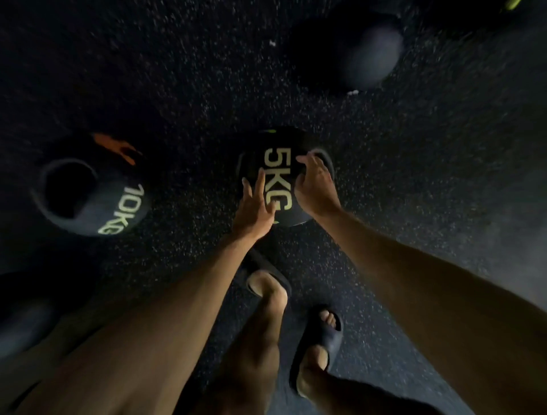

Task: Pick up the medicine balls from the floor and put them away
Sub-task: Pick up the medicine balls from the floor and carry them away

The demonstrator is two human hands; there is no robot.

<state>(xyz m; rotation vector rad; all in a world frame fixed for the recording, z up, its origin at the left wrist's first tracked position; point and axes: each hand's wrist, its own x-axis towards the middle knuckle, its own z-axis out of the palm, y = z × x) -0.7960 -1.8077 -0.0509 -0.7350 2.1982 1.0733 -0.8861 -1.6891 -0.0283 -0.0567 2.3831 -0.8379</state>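
Note:
A black medicine ball marked 5KG (275, 166) lies on the dark speckled floor straight ahead. My left hand (256, 207) reaches its near left side with fingers spread and straight, fingertips over the ball. My right hand (315, 183) lies on the ball's right side by its handle recess, fingers bent over the edge. A black ball marked 10KG (97, 201) with a round grip hole sits to the left. Another dark ball (352, 53) lies farther off at upper right.
Another dark ball (20, 314) shows at the left edge. My feet in dark slides (319, 340) stand just behind the 5KG ball. A yellow-green object (512, 3) peeks in at the top right corner. Speckled rubber floor (429, 177) stretches to the right.

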